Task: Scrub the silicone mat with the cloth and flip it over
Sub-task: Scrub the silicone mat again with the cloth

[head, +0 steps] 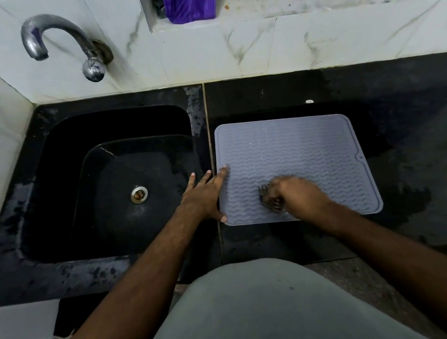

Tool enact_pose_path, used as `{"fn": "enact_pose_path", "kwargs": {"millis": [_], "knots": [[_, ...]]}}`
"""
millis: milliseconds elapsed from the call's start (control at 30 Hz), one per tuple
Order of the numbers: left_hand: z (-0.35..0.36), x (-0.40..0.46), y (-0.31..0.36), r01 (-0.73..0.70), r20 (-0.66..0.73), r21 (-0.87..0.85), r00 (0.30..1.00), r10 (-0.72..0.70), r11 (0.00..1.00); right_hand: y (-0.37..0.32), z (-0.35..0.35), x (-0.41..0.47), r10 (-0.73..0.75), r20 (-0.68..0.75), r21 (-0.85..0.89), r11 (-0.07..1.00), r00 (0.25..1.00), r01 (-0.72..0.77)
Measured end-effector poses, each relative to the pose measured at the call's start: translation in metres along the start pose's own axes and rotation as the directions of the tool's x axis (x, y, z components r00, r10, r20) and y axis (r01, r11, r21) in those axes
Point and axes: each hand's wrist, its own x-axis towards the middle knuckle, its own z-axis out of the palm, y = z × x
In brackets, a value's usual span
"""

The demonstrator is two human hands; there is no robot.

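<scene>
A person is leaning over a black stone counter [277, 93], where a grey silicone mat [297, 151] is lying flat with its wavy ribbed face up, just right of the sink [59, 147]. The left hand [204, 195], fingers straight and spread, is pressing on the mat's left edge. The right hand [295, 192], blurred, is curling round a dark scrubbing cloth [270, 199] and holding it against the mat's near half. A chrome tap [68, 42] is jutting from the marble wall above the sink, with purple plastic [187, 0] sitting on the ledge beyond
</scene>
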Motion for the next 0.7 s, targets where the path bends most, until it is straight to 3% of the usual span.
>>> {"fn": "enact_pose_path", "kwargs": {"millis": [100, 233, 400, 600, 700], "knots": [[-0.001, -0.002, -0.001, -0.009, -0.004, -0.010, 1.000, 0.009, 1.000, -0.026, 0.010, 0.014, -0.099, -0.185, 0.108, 0.987, 0.978, 0.121], [-0.001, -0.003, -0.002, -0.009, -0.007, -0.019, 1.000, 0.009, 1.000, -0.048, 0.048, 0.041, -0.327, -0.035, 0.008, 0.945, 0.944, 0.328], [-0.002, -0.003, 0.005, 0.045, 0.002, 0.020, 0.999, -0.045, 0.999, -0.034, 0.060, 0.030, -0.354, -0.012, -0.040, 0.935, 0.935, 0.354], [-0.010, 0.002, 0.049, 0.211, 0.033, 0.298, 0.972, -0.231, 0.931, 0.027, 0.043, 0.002, -0.286, -0.018, -0.057, 0.957, 0.958, 0.284], [-0.010, 0.009, 0.069, 0.222, 0.015, 0.460, 0.966, -0.257, 0.860, 0.044, 0.039, -0.006, -0.206, -0.063, 0.071, 0.975, 0.976, 0.211]]}}
